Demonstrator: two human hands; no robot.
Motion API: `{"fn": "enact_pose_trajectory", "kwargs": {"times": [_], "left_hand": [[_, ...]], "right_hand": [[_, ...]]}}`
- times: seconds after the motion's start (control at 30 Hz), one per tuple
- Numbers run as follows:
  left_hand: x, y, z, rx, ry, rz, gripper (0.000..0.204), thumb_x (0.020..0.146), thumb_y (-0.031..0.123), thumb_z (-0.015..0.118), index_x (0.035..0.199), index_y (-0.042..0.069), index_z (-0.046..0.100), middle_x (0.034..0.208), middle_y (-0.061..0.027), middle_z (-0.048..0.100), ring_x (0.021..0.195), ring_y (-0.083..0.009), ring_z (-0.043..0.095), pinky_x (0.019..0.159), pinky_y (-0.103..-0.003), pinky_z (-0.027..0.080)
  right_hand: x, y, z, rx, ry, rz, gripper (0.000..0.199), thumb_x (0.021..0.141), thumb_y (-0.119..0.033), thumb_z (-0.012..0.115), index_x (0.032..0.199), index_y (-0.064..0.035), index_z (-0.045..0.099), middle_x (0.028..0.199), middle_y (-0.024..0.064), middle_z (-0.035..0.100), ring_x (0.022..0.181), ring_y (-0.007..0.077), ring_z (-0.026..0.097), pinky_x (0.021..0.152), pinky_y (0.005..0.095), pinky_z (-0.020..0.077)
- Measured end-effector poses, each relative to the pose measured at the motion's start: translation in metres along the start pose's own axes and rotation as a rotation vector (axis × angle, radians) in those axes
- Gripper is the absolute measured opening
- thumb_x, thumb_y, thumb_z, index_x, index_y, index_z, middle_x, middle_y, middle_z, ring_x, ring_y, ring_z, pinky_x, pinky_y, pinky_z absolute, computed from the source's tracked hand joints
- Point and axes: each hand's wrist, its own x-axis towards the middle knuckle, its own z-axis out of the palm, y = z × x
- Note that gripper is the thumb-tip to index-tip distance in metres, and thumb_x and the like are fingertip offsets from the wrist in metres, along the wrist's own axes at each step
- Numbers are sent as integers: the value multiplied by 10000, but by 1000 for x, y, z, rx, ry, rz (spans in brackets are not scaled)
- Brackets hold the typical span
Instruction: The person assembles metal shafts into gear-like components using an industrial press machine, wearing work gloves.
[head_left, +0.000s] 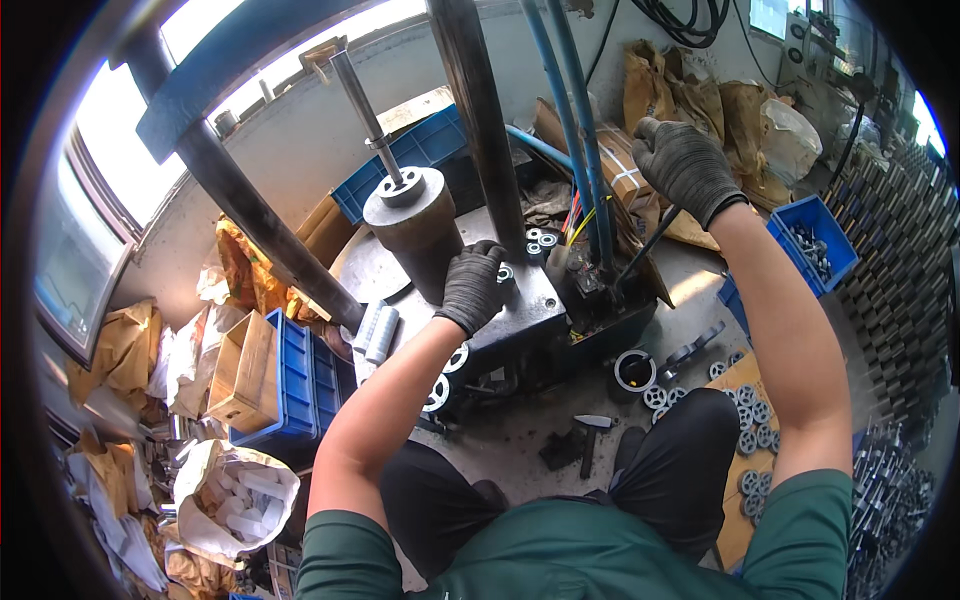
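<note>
My left hand [473, 289], in a dark knitted glove, is beside the thick grey metal cylinder [415, 215] on the press table [530, 303]. Its fingers are curled, and whatever they hold is hidden. A steel rod [365, 110] stands upright in a flanged piece [403, 187] on top of the cylinder. Just right of my left fingers is a small round metal part [505, 273]. Raised at the right, my gloved right hand [688, 168] is closed at the upper end of a dark lever [648, 243]; the glove covers that end.
Dark press columns [480, 120] flank the cylinder. Two metal tubes [375, 335] lie at the table's left edge. A hammer [589, 440] lies on the floor between my legs. Spoked wheels [747, 440] cover a board at right. Blue crates [815, 245] stand at both sides.
</note>
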Motion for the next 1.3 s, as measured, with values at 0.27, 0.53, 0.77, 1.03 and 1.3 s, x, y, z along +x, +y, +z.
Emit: {"fn": "enact_pose_trajectory", "kwargs": {"times": [0.27, 0.53, 0.77, 1.03, 1.3], "left_hand": [[-11, -8, 35, 173, -188, -77, 363, 736, 179, 846, 1066, 115, 710, 1135, -99, 692, 1097, -311, 662, 911, -456, 522], [-14, -8, 43, 107, -107, -5, 194, 851, 156, 689, 1032, 119, 749, 1096, -124, 706, 1068, -312, 685, 869, -476, 553], [-35, 8, 29, -10, 117, 51, 182, 847, 142, 785, 995, 73, 704, 1125, -166, 734, 1016, -342, 708, 858, -461, 562], [-69, 98, -61, -1443, -267, -603, 430, 1040, 157, 684, 1412, 47, 498, 1135, -132, 682, 1009, -191, 693, 857, -330, 591], [-70, 70, -76, -1444, -331, -497, 547, 1034, 267, 698, 1495, 79, 473, 1163, -107, 673, 1051, -173, 672, 905, -340, 574]], "right_hand": [[-32, -4, -13, -124, -35, 20, 580, 945, -277, 590, 1494, -99, 539, 1111, 186, 748, 1089, 351, 713, 1044, 468, 510], [-134, 3, -37, -170, 133, -291, 261, 924, -210, 605, 1121, -57, 683, 895, 180, 730, 936, 341, 712, 1154, 525, 399], [-210, -38, -47, 304, 119, -512, 343, 855, -157, 717, 1165, -17, 675, 1210, 200, 689, 1044, 397, 701, 977, 514, 556], [-190, -79, 54, 719, -113, -318, 400, 897, -178, 753, 1280, -97, 673, 1244, 164, 686, 1069, 341, 711, 906, 416, 594], [-193, -91, 85, 1134, -97, -206, 270, 853, -147, 817, 1103, -67, 754, 1063, 108, 690, 953, 246, 710, 839, 362, 579]]}}
